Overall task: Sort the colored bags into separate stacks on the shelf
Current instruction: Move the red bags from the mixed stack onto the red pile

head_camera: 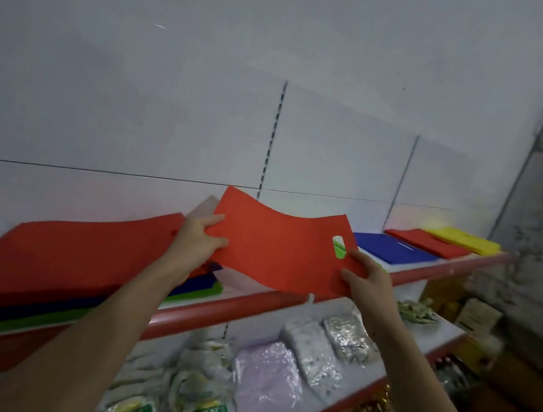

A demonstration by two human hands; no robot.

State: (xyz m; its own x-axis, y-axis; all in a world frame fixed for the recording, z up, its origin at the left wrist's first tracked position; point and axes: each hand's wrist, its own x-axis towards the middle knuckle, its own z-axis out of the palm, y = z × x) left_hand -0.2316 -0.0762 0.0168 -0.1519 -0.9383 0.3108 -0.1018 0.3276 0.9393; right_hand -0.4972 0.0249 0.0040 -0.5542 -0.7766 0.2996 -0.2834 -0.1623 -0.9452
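A flat red bag [278, 251] with a cut-out handle hangs in the air above the upper shelf [251, 301]. My left hand [197, 241] pinches its left edge and my right hand [365, 279] pinches its right lower corner by the handle hole. To the left lies a mixed pile [62, 259] with red bags on top, blue and green ones under them. Further right on the shelf sit a blue stack [394, 250], a red stack [426, 242] and a yellow stack [464, 242]. A bit of green shows through the handle hole.
The shelf has a red front rim and a white back wall [174, 91] close behind. A lower shelf [390, 371] carries plastic-wrapped packets and green-labelled packs. Cartons and a rough wall stand at the right.
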